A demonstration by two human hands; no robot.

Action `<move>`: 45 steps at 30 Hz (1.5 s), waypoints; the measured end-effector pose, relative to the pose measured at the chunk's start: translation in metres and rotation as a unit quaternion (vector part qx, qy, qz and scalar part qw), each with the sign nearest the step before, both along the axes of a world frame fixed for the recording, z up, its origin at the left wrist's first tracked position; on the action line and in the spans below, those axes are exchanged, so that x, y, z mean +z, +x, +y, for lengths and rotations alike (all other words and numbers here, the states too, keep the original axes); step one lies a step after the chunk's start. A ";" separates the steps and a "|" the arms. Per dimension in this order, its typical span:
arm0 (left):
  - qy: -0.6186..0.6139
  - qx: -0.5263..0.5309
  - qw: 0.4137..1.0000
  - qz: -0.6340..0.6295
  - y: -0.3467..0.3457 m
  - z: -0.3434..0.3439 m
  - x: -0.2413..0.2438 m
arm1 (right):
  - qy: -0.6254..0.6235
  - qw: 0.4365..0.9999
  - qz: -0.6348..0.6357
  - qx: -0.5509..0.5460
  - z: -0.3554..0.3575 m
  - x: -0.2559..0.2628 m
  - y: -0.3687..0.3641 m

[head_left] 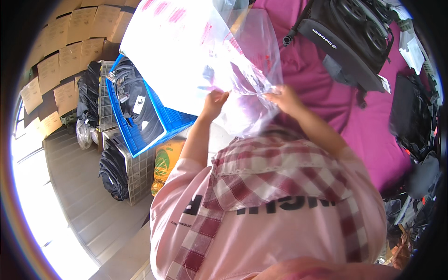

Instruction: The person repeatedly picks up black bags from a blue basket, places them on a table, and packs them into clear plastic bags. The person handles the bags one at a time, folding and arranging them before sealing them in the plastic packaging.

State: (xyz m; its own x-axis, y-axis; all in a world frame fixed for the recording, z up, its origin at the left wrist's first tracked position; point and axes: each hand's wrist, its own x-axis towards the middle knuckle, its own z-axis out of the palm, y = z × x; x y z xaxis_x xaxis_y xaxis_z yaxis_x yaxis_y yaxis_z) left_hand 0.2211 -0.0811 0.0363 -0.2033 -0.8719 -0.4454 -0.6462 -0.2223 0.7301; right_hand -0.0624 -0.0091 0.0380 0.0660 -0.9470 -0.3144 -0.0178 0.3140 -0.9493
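A thin clear plastic bag [250, 117] with red printing spreads in front of my chest. My right hand [287, 100] pinches its gathered edge between thumb and fingers. To the left, my left hand [214, 104] grips the plastic with bent fingers, though glare blurs the exact hold. Beyond both hands lies a bright white sheet of plastic bags [168, 52], also printed in red and partly over a blue plastic crate [171, 119]. A folded black stroller [343, 45] with wheels rests on the magenta cloth [315, 98] at the upper right.
Black fabric pieces with tags [134, 94] fill part of the blue crate. Grey crates [140, 175] and an orange printed sack [167, 161] stand below it. Stacked cardboard boxes [82, 22] line the far left. Dark folded items [411, 112] lie along the right side.
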 end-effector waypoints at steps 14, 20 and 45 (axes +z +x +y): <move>-0.217 -0.128 0.964 -0.081 0.018 -0.004 -0.053 | -0.045 0.995 0.086 -0.009 0.033 0.036 -0.023; -0.226 -0.168 0.950 -0.137 0.000 -0.003 -0.072 | -0.229 0.947 0.179 0.139 0.031 0.108 0.059; -0.076 0.126 0.989 0.033 0.156 0.129 -0.128 | -0.080 0.676 0.678 0.277 -0.165 -0.010 -0.036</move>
State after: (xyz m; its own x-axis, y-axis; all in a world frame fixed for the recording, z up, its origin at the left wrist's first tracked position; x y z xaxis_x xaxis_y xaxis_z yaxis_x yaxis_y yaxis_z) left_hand 0.3774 0.0476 -0.0916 0.0052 -0.9542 -0.2992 -0.5331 -0.2558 0.8065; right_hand -0.0983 -0.1745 0.0277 0.1788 -0.9240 -0.3381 -0.9784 -0.2031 0.0376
